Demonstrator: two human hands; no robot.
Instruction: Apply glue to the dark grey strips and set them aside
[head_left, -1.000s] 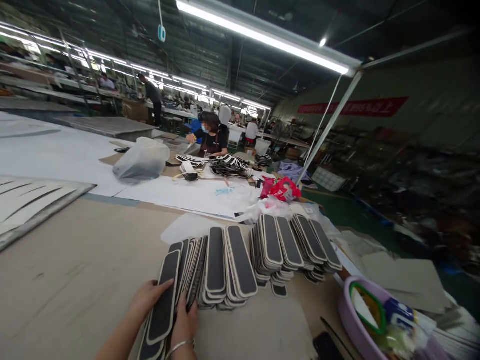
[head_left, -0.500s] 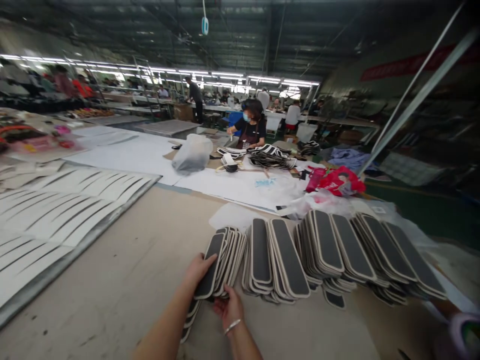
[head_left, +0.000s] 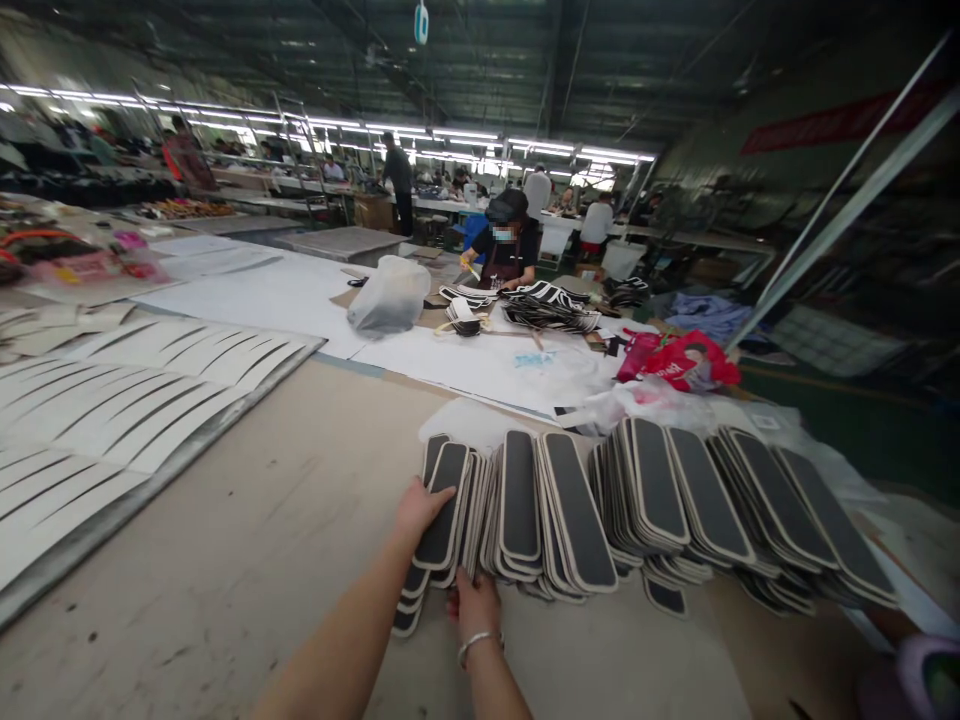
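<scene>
Long dark-grey panels with rounded corners and cream borders lie fanned in a row of stacks along the table. My left hand [head_left: 420, 515] grips the leftmost stack of panels [head_left: 444, 515] from its left side, thumb flat on the top panel and fingers hidden behind. At the lower end of this stack, my right hand [head_left: 478, 603], with a bracelet at the wrist, holds the panel edges with bent fingers, partly hidden. A few more panels [head_left: 409, 605] stick out beneath it at the lower left. The held stack leans against the neighbouring panels [head_left: 520, 500].
More panel stacks [head_left: 709, 490] extend to the right. White slit sheets [head_left: 142, 400] lie on a board at left. Beyond are a plastic bag [head_left: 388, 298], a red bag [head_left: 694, 362] and a co-worker [head_left: 510, 250] seated at black-and-white pieces. A metal pole [head_left: 840, 215] slants at right.
Both hands have shifted right with the leftmost stack, bringing it up against the neighbouring panels. The camera view has tilted slightly.
</scene>
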